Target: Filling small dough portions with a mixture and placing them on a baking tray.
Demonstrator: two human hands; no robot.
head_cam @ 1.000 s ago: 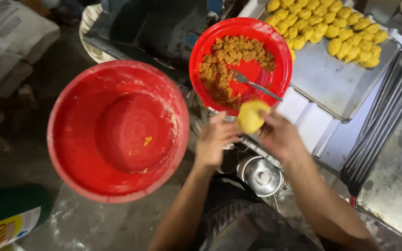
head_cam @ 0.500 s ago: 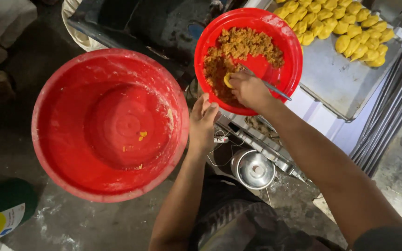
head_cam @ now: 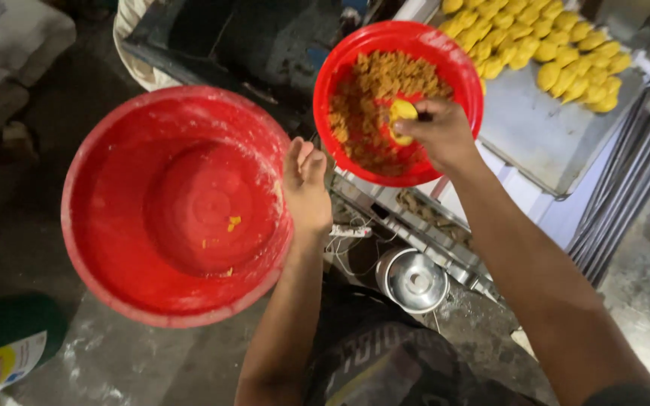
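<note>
Yellow dough piece [head_cam: 401, 119] sits in the small red bowl [head_cam: 460, 71], on the brown crumbly filling [head_cam: 374, 90]. Right hand [head_cam: 438, 134] pinches it, fingers closed on the dough. Left hand [head_cam: 306, 184] empty, fingers loosely open, just beside the rim of the big red tub [head_cam: 114, 225]. Risk: bowl looks perched on the rack edge; pressing down could tip it, spilling filling. Tray of shaped yellow pieces [head_cam: 543, 128] just beside.
</note>
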